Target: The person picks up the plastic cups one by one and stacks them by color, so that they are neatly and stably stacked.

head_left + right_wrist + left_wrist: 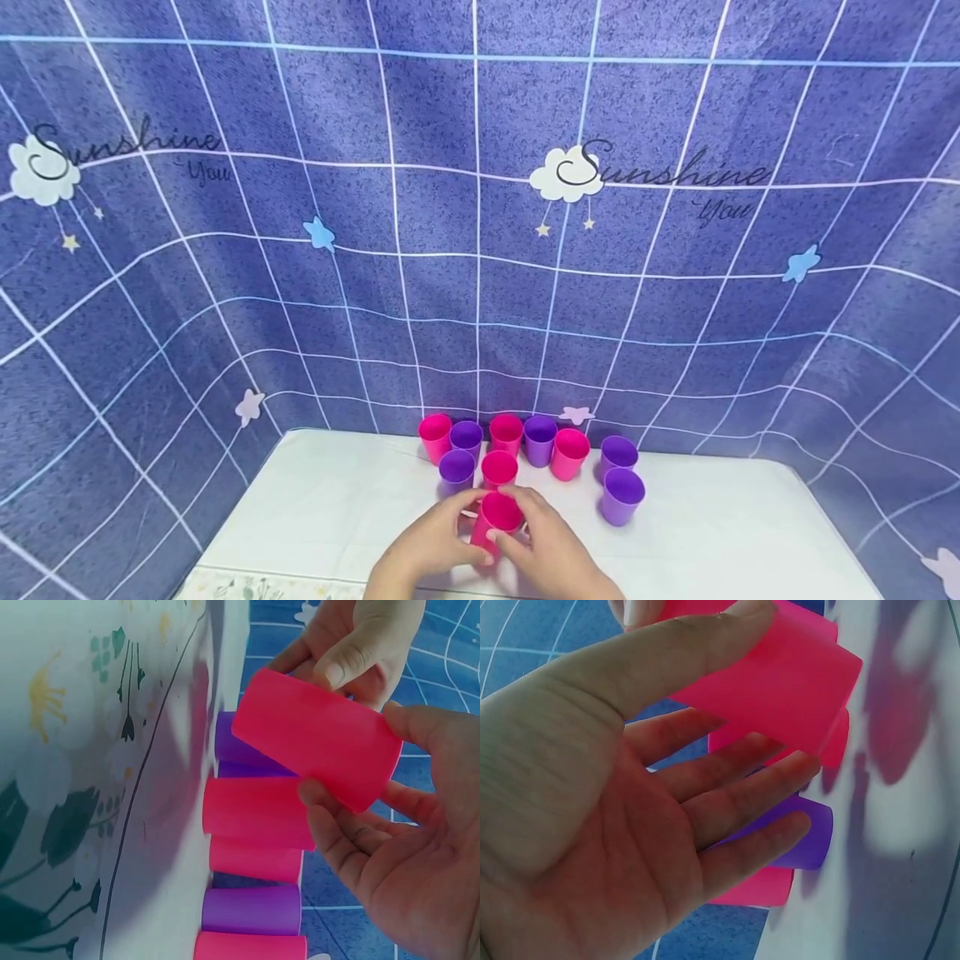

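Observation:
Both hands hold one pink cup point(487, 533) between them, slightly tilted with its mouth up, close over the white table. On its left side, the left hand point(435, 540) has its thumb against the wall and its fingers spread behind. From the right, the right hand point(553, 546) grips it near the rim. In the right wrist view the cup point(315, 739) hangs clear of the tabletop, the right fingertips point(319, 796) on its side. Just beyond the hands stand another pink cup point(499, 469) and a purple cup point(457, 472).
Along the back of the white table point(330, 500) stand several more upright cups, among them a pink cup point(571, 454) and a purple cup point(540, 440). Two purple cups, the nearer one point(622, 497) in front, stand at the right. A blue grid curtain point(480, 250) hangs behind.

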Motion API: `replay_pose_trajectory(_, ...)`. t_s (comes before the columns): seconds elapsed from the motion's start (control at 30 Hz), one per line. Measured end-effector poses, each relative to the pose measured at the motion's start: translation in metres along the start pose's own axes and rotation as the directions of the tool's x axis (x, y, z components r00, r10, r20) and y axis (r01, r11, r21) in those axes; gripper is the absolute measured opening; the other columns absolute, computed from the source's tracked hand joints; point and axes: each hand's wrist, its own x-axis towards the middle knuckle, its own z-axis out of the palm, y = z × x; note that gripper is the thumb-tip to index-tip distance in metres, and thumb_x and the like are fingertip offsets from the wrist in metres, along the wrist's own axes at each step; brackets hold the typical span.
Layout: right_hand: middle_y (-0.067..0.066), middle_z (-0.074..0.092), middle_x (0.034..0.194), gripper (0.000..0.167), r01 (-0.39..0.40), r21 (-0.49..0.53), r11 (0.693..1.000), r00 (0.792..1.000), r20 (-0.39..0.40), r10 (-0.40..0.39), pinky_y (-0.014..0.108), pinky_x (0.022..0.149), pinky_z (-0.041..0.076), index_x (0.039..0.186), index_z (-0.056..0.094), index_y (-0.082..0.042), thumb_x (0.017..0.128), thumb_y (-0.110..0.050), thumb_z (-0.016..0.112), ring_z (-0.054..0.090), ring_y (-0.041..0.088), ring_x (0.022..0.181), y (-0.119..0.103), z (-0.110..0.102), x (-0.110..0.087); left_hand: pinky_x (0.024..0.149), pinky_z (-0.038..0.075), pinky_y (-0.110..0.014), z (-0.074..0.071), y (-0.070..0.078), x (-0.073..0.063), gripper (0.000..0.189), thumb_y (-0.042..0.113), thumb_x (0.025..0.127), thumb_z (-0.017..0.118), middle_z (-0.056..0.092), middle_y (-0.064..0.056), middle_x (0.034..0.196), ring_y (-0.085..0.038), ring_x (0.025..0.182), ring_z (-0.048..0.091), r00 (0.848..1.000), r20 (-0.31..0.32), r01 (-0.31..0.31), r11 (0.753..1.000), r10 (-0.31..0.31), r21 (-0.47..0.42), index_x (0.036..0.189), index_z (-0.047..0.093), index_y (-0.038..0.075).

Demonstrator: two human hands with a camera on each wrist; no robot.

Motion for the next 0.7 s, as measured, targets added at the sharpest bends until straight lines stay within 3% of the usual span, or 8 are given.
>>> replay_pose_trajectory(0.23, -0.002, 0.066, 0.135, 0.056, 0.033, 0.026, 0.999, 0.999, -0.012, -0.032, 0.032, 0.086, 0.062, 0.146, 0.055, -0.013, 0.100, -0.041, 0.071, 0.066, 0.006, 0.104, 0.000, 0.002, 0.000, 0.105, 0.055, -0.058, -0.001, 0.000, 0.000, 0.084, 0.020, 0.072, 0.094, 0.072, -0.011, 0.133, -0.034, 0.120, 0.071, 1.000, -0.013, 0.003, 0.999, -0.003, 0.048, 0.146, 0.056, 0.003)
replay_pose_trajectory(0.43, -0.005, 0.064, 0.137, 0.058, 0.067, 0.030, 0.997, 0.998, 0.000, -0.067, 0.036, 0.092, 0.062, 0.149, 0.052, -0.019, 0.099, -0.041, 0.072, 0.067, 0.009, 0.112, 0.001, 0.006, 0.002, 0.088, 0.060, -0.028, 0.000, -0.003, 0.002, 0.064, 0.012, 0.075, 0.088, 0.077, -0.001, 0.114, -0.011, 0.100, 0.073, 1.000, 0.016, 0.004, 0.999, -0.004, -0.037, 0.134, 0.065, 0.014)
replay_pose_trajectory(0.6, 0.002, 0.055, 0.147, 0.068, 0.114, 0.033, 0.993, 0.993, -0.039, -0.113, 0.029, 0.081, 0.060, 0.152, 0.049, -0.016, 0.090, -0.021, 0.076, 0.067, 0.011, 0.099, 0.004, 0.006, 0.004, 0.084, 0.057, -0.029, 0.000, -0.008, 0.002, 0.060, 0.007, 0.071, 0.086, 0.076, 0.001, 0.108, -0.010, 0.096, 0.070, 1.000, -0.006, 0.026, 1.000, -0.026, 0.015, 0.128, 0.066, 0.013)
replay_pose_trajectory(0.7, 0.008, 0.050, 0.153, 0.067, 0.091, 0.014, 0.996, 0.994, -0.067, -0.090, 0.023, 0.073, 0.055, 0.150, 0.052, -0.014, 0.086, -0.013, 0.073, 0.064, 0.011, 0.091, 0.009, 0.005, 0.008, 0.083, 0.057, -0.031, 0.000, -0.012, 0.002, 0.063, 0.008, 0.069, 0.087, 0.076, 0.002, 0.106, -0.010, 0.094, 0.069, 0.999, -0.028, 0.040, 0.998, -0.038, 0.054, 0.128, 0.065, 0.012)
